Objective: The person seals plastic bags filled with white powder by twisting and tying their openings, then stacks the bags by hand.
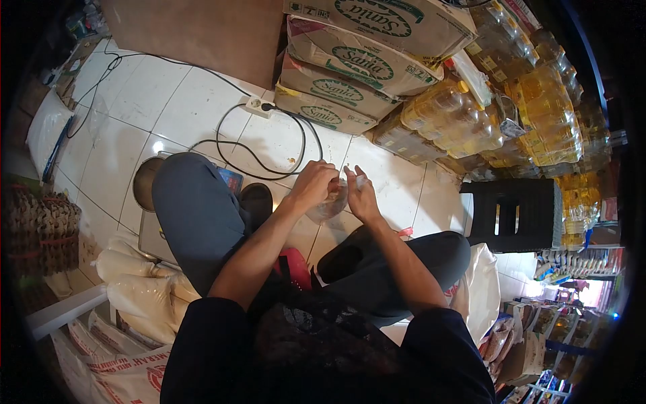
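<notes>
Above the tiled floor, between my knees, a clear plastic bag (328, 207) hangs below my two hands. My left hand (315, 183) is closed, its fingers pinching the upper part of the bag. Close beside it, my right hand (362, 195) is closed too, with thumb and fingers drawn together at the bag's top. What the bag contains is too unclear to tell. A pink and black item (294, 267) lies below my forearms, between my legs.
A socket block (259, 106) with a looped black cord (222, 145) lies ahead on the floor. Stacked cartons (336, 94) stand behind it. Packs of yellow oil bottles (457, 118) and a black plastic stool (515, 214) are on the right; filled bags (145, 296) on the left.
</notes>
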`<state>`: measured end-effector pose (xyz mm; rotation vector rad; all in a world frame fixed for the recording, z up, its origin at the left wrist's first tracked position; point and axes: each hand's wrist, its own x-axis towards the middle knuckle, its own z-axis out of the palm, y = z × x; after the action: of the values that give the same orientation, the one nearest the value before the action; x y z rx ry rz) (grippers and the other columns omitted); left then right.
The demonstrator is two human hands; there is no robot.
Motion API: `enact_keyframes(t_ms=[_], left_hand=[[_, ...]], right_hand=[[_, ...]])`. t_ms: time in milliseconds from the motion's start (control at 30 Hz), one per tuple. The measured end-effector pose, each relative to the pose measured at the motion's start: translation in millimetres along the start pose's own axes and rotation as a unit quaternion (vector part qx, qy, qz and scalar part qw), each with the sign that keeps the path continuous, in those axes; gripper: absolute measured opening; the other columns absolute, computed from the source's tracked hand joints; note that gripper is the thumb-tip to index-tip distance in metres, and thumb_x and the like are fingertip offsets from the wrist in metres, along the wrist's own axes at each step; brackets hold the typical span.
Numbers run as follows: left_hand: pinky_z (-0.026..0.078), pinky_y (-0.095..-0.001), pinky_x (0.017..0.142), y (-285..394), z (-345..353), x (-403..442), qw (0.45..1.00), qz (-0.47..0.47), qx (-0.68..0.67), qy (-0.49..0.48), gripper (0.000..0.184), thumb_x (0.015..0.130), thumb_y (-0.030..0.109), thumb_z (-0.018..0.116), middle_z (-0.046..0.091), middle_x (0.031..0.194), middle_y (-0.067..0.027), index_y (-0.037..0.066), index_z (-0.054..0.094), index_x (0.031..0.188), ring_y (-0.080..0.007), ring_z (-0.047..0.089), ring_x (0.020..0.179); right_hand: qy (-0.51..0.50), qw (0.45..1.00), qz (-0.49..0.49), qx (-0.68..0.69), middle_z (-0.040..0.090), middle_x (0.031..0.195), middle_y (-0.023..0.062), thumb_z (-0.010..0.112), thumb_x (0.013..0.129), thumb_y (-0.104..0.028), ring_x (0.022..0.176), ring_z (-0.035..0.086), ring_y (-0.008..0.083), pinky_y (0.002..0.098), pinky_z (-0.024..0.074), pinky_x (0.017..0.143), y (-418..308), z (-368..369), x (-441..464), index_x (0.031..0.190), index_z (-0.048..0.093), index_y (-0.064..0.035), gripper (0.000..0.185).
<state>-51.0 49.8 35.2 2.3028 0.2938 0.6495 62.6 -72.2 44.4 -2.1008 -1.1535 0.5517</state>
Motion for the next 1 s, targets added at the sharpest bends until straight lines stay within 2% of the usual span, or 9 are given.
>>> enact_keyframes(t_ms=[133,267,333,433,533,633,733,867,1000], left_hand=[[0.045,-0.0393,0.068,0.6,3.3,1.0,1.0,0.01,-0.003,0.001,0.007,0.068,0.004,0.066,0.062,0.072,-0.013,0.001,0.06,0.066,-0.0302,0.058,0.073],[0.045,-0.0396,0.069,-0.7,-3.0,2.7,0.999,-0.045,-0.006,-0.006,0.009,0.068,0.005,0.068,0.063,0.071,-0.0132,0.001,0.06,0.065,-0.0303,0.058,0.076],[0.045,-0.0401,0.071,3.4,-7.8,1.3,0.995,-0.098,-0.016,-0.026,0.01,0.068,0.007,0.069,0.063,0.075,-0.0124,0.002,0.061,0.069,-0.0303,0.058,0.08],[0.046,-0.0411,0.078,-0.5,-9.0,-1.5,0.991,-0.089,0.081,-0.056,0.033,0.063,0.014,0.076,0.062,0.093,-0.014,0.004,0.061,0.091,-0.0326,0.056,0.093],[0.044,-0.0439,0.087,-12.6,0.5,-17.0,0.934,-0.229,0.227,-0.153,0.064,0.058,0.022,0.081,0.056,0.111,-0.0167,0.005,0.053,0.113,-0.0357,0.052,0.104],[0.041,-0.0463,0.091,-22.1,5.0,-24.9,0.89,-0.294,0.247,-0.246,0.076,0.056,0.024,0.082,0.052,0.116,-0.0193,0.004,0.048,0.12,-0.0367,0.05,0.109],[0.041,-0.047,0.091,-21.7,7.9,-25.5,0.895,-0.286,0.243,-0.241,0.065,0.063,0.023,0.078,0.053,0.117,-0.0189,0.002,0.05,0.119,-0.036,0.05,0.11],[0.041,-0.0466,0.092,-17.5,4.9,-17.8,0.907,-0.271,0.213,-0.242,0.061,0.068,0.025,0.075,0.052,0.118,-0.02,0.002,0.05,0.119,-0.0361,0.05,0.11],[0.041,-0.0464,0.092,-15.3,7.5,-14.4,0.928,-0.239,0.186,-0.216,0.061,0.072,0.031,0.072,0.053,0.117,-0.0209,0.002,0.05,0.121,-0.0363,0.049,0.112]], right_hand=[[0.002,1.0,-0.004,-0.024,0.047,0.118,0.0389,0.031,0.098,-0.037,0.12,0.041,0.0467,0.0406,0.0322,0.103,2.4,-6.5,5.7,0.114,0.058,0.0056,0.053],[0.018,0.999,-0.029,0.013,0.052,0.109,0.0387,0.038,0.097,-0.035,0.105,0.053,0.0467,0.0429,0.038,0.096,8.4,8.0,-1.8,0.111,0.056,0.0109,0.052],[0.036,0.999,0.016,-0.023,0.053,0.11,0.0371,0.039,0.097,-0.035,0.104,0.054,0.0447,0.0421,0.0388,0.095,17.7,11.1,5.4,0.11,0.057,0.0104,0.051],[0.043,0.997,0.063,-0.001,0.053,0.115,0.0332,0.04,0.096,-0.034,0.105,0.055,0.0417,0.0408,0.0401,0.094,0.0,1.1,2.7,0.111,0.057,0.0087,0.048],[0.086,0.995,0.055,0.012,0.055,0.117,0.028,0.041,0.096,-0.031,0.107,0.055,0.0389,0.0394,0.0411,0.094,-9.9,-5.5,1.7,0.111,0.059,0.0066,0.044],[0.1,0.995,0.008,-0.022,0.06,0.112,0.0229,0.042,0.096,-0.03,0.106,0.056,0.0357,0.038,0.0424,0.093,-13.7,-2.4,-2.7,0.111,0.06,0.0031,0.04],[0.054,0.991,-0.057,-0.113,0.065,0.102,0.0209,0.039,0.097,-0.032,0.098,0.061,0.0334,0.0373,0.0451,0.088,-1.7,4.0,-5.0,0.116,0.058,0.0001,0.042],[0.109,0.992,-0.053,-0.046,0.066,0.097,0.0209,0.04,0.097,-0.031,0.093,0.063,0.0347,0.0368,0.0467,0.085,-8.2,-6.3,2.2,0.111,0.061,0.0013,0.041],[0.077,0.994,-0.042,-0.067,0.066,0.097,0.0202,0.039,0.098,-0.03,0.093,0.063,0.0338,0.0363,0.0464,0.086,-6.0,-2.0,1.4,0.112,0.06,0.0023,0.041]])
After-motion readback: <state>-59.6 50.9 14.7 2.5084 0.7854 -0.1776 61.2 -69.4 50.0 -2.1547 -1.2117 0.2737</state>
